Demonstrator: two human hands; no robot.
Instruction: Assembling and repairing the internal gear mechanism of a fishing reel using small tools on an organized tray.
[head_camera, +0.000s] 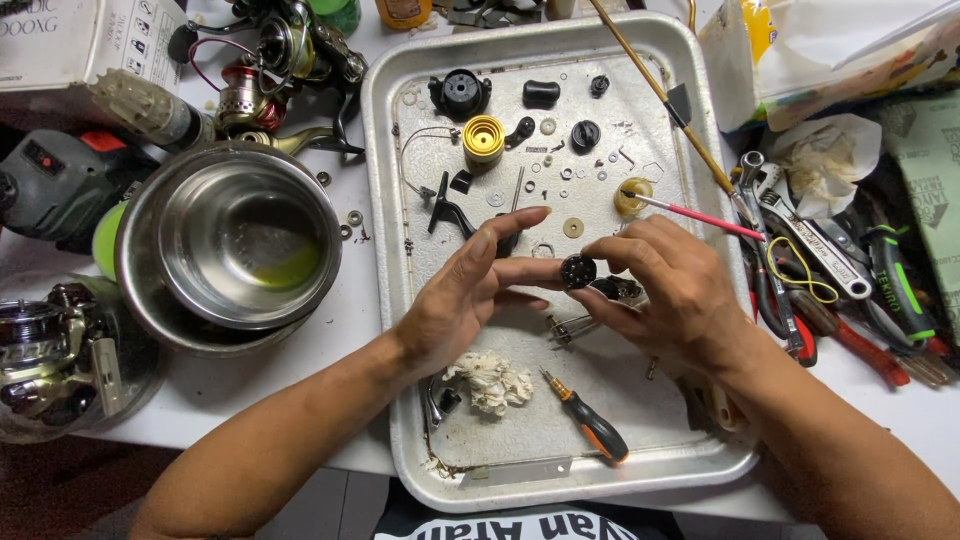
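1. Black and round, a small toothed reel part sits pinched between the fingertips of both hands, held just above the middle of the metal tray.
2. The left hand has its thumb and a lower finger closed on the part's left edge, while its other fingers stretch out straight and loose.
3. The right hand curls around from the other side, fingertips closed on the part and on a small dark metal piece just beneath it; how the two pieces join cannot be made out.
4. Judged from this, the step in hand looks like fitting or separating the round part and that piece, partway through work on a stripped fishing reel.
5. Whatever move follows calls for a steady two-handed pinch and fine turning, since loose washers and screws lie scattered close by on the tray.
6. An orange-handled screwdriver and a wad of white cloth lie near the wrists; a steel bowl stands left of the tray.
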